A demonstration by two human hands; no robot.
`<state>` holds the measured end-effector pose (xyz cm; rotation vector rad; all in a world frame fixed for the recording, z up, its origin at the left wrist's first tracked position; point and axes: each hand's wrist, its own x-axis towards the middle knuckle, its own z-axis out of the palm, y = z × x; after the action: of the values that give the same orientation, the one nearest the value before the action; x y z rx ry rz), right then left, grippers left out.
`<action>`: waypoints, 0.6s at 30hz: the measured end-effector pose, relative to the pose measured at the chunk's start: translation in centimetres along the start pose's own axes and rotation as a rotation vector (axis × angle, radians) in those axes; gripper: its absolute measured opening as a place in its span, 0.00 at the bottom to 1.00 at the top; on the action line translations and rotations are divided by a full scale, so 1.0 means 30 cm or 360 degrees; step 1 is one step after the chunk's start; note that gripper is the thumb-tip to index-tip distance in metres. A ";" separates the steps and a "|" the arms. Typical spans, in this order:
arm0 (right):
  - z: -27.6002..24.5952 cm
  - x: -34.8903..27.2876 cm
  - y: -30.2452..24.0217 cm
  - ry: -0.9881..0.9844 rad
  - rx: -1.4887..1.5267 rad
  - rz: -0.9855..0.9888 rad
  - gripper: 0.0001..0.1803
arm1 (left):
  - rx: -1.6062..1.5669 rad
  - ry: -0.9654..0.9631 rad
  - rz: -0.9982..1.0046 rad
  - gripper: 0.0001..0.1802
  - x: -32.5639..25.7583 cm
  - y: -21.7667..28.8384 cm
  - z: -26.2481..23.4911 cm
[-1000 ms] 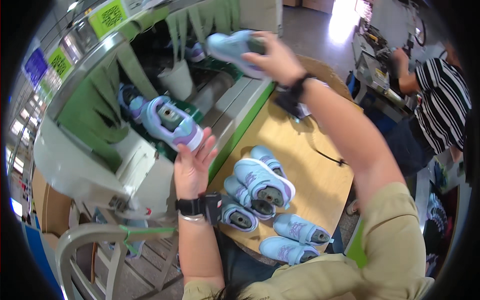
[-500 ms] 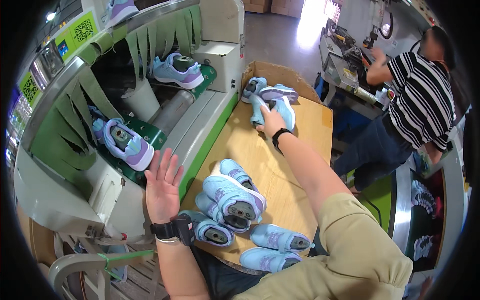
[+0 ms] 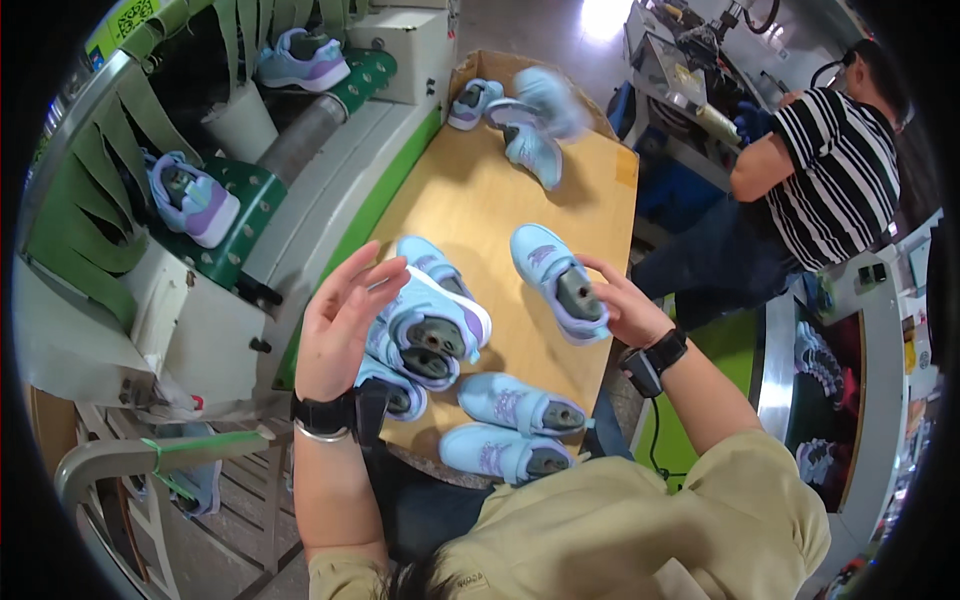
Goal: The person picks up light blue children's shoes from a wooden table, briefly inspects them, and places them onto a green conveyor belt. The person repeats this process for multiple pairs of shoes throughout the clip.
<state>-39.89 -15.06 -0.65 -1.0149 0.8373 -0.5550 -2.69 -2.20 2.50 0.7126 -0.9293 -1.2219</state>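
My right hand (image 3: 636, 305) grips a light blue sneaker (image 3: 545, 258) by its heel above the wooden tabletop (image 3: 490, 225). A dark shoe last fills the sneaker's opening. My left hand (image 3: 340, 320) is raised with fingers stretched and holds nothing. It is nearest to a pile of blue and lilac sneakers (image 3: 440, 300), partly covering some of them. Two more sneakers (image 3: 515, 402) lie side by side at the table's near edge. At the far end are several sneakers (image 3: 533, 155), one of them a blurred sneaker (image 3: 552, 100).
Along the left runs a machine with green strip curtains (image 3: 100, 180) and a green conveyor belt (image 3: 245, 215) carrying sneakers. A cardboard edge (image 3: 490, 62) borders the table's far end. On the right, a person in a striped shirt (image 3: 840, 180) stands by a bench; a metal chair frame (image 3: 170, 455) is lower left.
My right hand has drawn back from the far end toward me with a sneaker in it. One far sneaker is now smeared by motion. My left hand's fingers have turned toward the right.
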 end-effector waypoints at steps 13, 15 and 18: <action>0.141 -0.067 0.110 -0.0310 -0.1461 -0.0286 0.39 | 0.0210 0.0101 -0.0095 0.26 -0.002 -0.044 -0.023; 0.110 -0.069 0.071 -0.0315 -0.1316 -0.0035 0.35 | 0.0227 0.0110 -0.0102 0.26 -0.003 -0.036 -0.027; -0.054 0.021 0.040 -0.0598 -0.1036 0.0284 0.26 | 0.0141 0.0131 -0.0093 0.26 -0.002 -0.032 -0.047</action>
<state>-40.82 -15.84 -2.39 -1.5578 0.7707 0.0845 -1.88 -2.38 1.01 0.8594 -0.9039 -1.1989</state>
